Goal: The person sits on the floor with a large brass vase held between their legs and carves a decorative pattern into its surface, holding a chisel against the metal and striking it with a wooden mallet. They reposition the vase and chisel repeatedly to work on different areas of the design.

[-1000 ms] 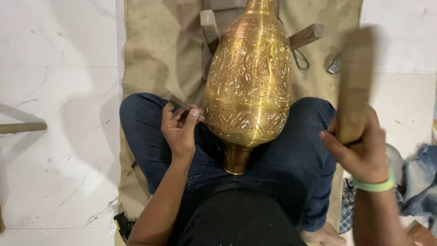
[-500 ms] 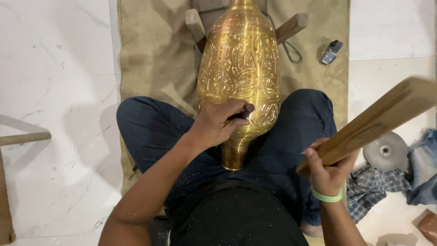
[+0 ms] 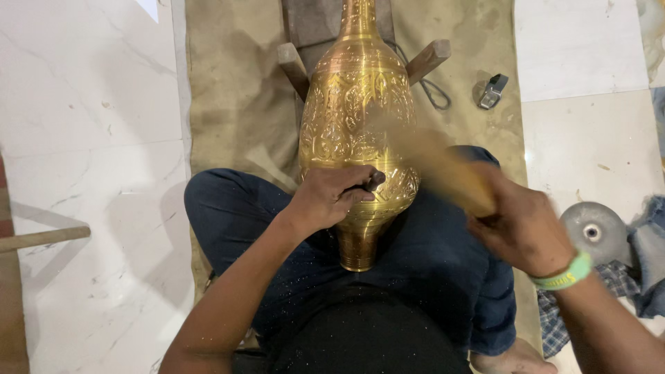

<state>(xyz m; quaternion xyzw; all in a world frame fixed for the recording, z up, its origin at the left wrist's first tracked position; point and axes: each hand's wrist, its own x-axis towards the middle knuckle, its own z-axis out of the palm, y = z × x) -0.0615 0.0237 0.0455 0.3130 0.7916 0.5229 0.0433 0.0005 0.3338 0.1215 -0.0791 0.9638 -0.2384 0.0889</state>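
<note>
Grey disc point(image 3: 594, 232), small metal clip point(image 3: 492, 91)

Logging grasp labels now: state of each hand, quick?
Left hand: closed on a small dark punch, tip against the brass vase.
Right hand: closed on a wooden stick, blurred.

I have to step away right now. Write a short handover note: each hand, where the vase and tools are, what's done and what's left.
Left hand: grip closed on a small dark chisel, its tip set against the lower body of the brass vase.
Right hand: grip closed on a wooden mallet, motion-blurred just above the chisel.
Vase: lying across the lap, narrow end toward the body, far end resting between the arms of a wooden prop on the tan mat.
Done: upper and middle bands show engraved patterns.
Left: the smooth band near the narrow end looks unworked; whether the underside is done cannot be seen.
</note>
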